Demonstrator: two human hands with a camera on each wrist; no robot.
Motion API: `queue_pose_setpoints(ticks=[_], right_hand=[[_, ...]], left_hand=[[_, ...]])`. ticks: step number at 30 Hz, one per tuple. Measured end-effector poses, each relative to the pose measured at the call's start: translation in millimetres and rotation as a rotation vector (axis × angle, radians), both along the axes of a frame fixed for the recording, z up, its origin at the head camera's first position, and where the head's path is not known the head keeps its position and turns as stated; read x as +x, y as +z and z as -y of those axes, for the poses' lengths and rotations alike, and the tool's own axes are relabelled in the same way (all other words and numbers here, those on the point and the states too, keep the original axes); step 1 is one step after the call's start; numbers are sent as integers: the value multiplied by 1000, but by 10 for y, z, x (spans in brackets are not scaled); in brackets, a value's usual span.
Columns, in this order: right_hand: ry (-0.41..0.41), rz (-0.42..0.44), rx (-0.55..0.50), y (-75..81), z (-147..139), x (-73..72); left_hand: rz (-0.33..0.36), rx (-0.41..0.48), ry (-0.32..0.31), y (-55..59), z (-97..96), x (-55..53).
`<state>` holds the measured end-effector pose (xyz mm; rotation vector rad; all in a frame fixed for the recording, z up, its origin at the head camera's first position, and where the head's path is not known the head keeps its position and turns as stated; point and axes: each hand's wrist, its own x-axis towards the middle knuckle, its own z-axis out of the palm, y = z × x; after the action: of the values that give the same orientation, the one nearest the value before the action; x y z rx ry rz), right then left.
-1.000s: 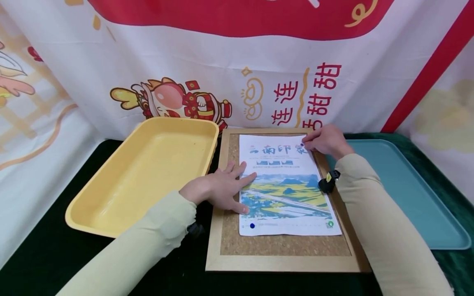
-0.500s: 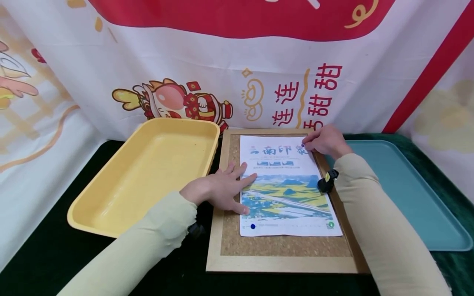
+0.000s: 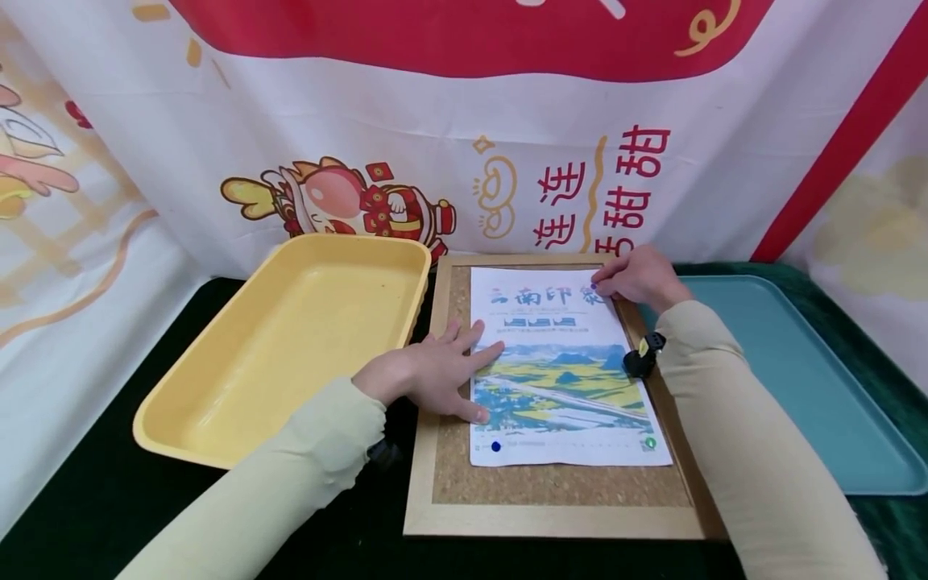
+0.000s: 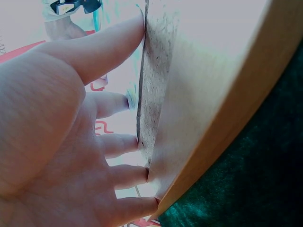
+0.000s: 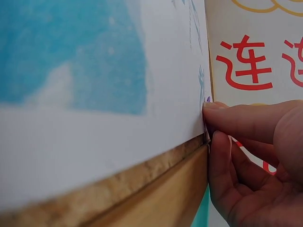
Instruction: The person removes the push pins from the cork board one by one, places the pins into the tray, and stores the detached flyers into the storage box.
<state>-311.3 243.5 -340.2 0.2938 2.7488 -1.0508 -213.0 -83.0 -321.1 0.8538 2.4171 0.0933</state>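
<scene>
A white printed sheet (image 3: 551, 403) with a landscape picture lies on a wood-framed cork board (image 3: 558, 487). My left hand (image 3: 442, 369) rests with spread, straight fingers across the sheet's left edge and the board's frame; the left wrist view shows this palm (image 4: 52, 156) from close up. At the sheet's top right corner, my right hand (image 3: 641, 275) pinches a small purple thumbtack (image 5: 208, 99) between thumb and forefinger, mostly hidden by the fingertips. A dark blue round tack (image 3: 496, 446) sits at the sheet's lower left corner and a green one (image 3: 650, 443) at its lower right.
To the left of the board stands a yellow plastic tray (image 3: 312, 322). A teal tray (image 3: 783, 379) lies on the right, partly behind the right forearm. Dark green cloth (image 3: 348, 532) covers the table, and a printed white curtain (image 3: 326, 113) hangs behind.
</scene>
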Motion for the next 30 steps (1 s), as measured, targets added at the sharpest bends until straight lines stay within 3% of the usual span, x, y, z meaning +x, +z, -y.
queue_pose_setpoints(ticks=[30], right_hand=[[21, -20, -8, -14, -6, 4]], left_hand=[[9, 1, 3, 1, -5, 5]])
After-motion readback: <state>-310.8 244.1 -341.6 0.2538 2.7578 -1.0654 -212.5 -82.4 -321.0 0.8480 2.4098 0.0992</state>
